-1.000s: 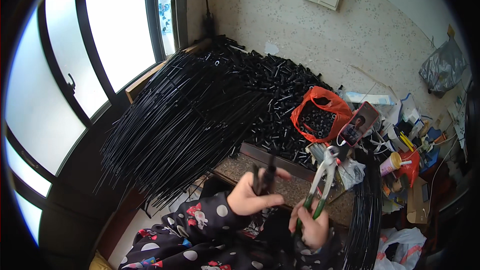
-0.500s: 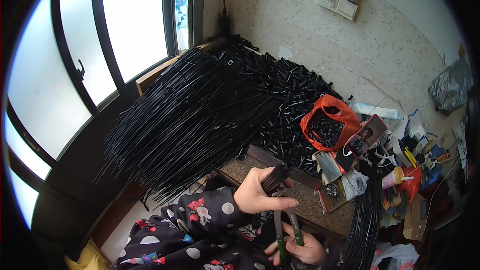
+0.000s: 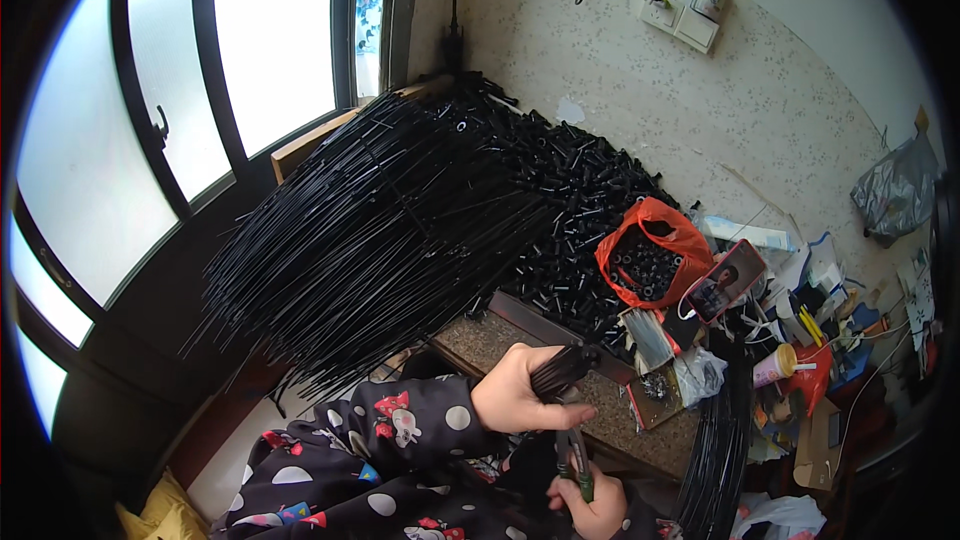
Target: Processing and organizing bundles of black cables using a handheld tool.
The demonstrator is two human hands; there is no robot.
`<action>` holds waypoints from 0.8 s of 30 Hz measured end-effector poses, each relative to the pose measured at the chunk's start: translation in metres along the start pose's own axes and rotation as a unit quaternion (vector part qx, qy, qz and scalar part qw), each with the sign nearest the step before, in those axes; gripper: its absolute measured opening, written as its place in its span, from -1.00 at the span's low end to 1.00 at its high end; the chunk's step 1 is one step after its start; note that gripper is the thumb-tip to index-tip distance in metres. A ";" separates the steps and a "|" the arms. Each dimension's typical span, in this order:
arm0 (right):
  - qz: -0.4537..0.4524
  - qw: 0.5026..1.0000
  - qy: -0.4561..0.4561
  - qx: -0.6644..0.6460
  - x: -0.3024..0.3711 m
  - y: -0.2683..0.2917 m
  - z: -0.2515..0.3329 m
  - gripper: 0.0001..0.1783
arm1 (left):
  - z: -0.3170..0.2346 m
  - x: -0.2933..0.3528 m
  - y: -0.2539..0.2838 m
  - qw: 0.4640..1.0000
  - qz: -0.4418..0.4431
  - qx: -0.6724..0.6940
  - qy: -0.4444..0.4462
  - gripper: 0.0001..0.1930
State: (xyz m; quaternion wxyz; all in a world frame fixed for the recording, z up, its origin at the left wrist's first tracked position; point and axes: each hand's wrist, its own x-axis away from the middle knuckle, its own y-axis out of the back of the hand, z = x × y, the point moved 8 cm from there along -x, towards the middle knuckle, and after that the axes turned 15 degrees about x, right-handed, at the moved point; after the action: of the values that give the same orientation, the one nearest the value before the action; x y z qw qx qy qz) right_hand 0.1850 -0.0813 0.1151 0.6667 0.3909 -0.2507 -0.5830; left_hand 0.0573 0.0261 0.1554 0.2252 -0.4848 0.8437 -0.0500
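My left hand (image 3: 515,390) is closed around a tight bundle of thin black rods (image 3: 563,372), whose ends stick out between thumb and fingers. Just below it, my right hand (image 3: 595,508) grips pliers (image 3: 575,460) with green-and-grey handles. The handles sit close together. The pliers' upper end reaches up to the left thumb, beside the bundle; the thumb and fingers partly hide the jaws, so I cannot tell whether they clamp anything.
A big heap of long black rods (image 3: 370,230) lies on the left, beside many short black tubular parts (image 3: 575,190). At right are a red bag (image 3: 655,265) of small rings, a propped phone (image 3: 727,281), a cup (image 3: 775,368) and more rods (image 3: 715,450). A brown speckled tabletop (image 3: 650,440) lies between.
The pliers' handles, spread apart before, have come together in my right hand. My left hand has tilted the bundle slightly, so its ends show more. The view has shifted slightly.
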 end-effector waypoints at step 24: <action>-0.076 0.962 -0.127 0.230 -0.021 -0.001 -0.125 -0.55 | -0.011 0.012 0.016 0.994 -0.004 0.108 -0.011 -0.83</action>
State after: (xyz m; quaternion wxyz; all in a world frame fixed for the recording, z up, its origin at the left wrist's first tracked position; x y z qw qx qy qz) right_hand 0.2792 -0.0324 0.0459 0.4750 0.4742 -0.4306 -0.6034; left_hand 0.0344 0.0232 0.1561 0.2858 -0.4615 0.8287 -0.1365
